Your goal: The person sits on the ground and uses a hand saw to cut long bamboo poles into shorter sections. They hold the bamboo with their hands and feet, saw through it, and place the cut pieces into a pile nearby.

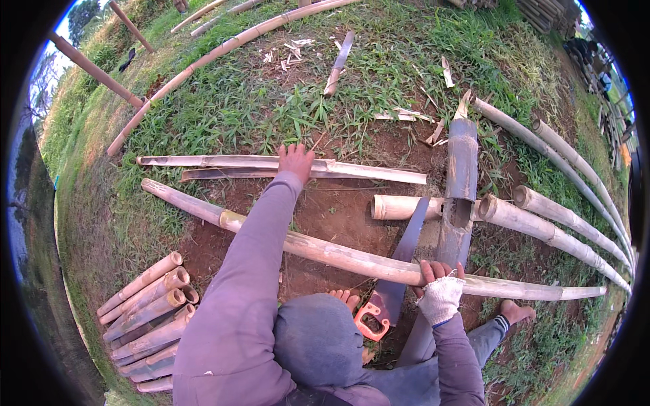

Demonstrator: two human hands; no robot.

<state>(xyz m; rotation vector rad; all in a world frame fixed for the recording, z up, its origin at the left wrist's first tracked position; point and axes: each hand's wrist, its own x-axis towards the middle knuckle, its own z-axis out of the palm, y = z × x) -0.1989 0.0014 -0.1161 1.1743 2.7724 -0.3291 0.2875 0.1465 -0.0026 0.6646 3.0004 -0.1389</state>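
Observation:
My bare left hand point(296, 161) is on a split bamboo length point(233, 162), with its fingers over the far edge. A second, darker split piece point(223, 174) lies just under it. My right hand point(441, 291), in a pale glove that leaves the fingertips bare, grips a long bamboo pole point(338, 254). That pole slants across in front of me, under my left forearm. Beneath it lies a handsaw point(407, 247) with an orange handle point(371, 322), close to my foot. A thick grey bamboo piece point(463, 159) with a notch cut in it runs under the pole too.
Short cut bamboo pieces point(149, 325) are stacked at the lower left. Several long poles point(552, 230) fan out at the right. A long-bladed knife point(339, 64) lies in the far grass near pale shavings point(295, 51). A curved pole point(223, 49) extends across the upper left.

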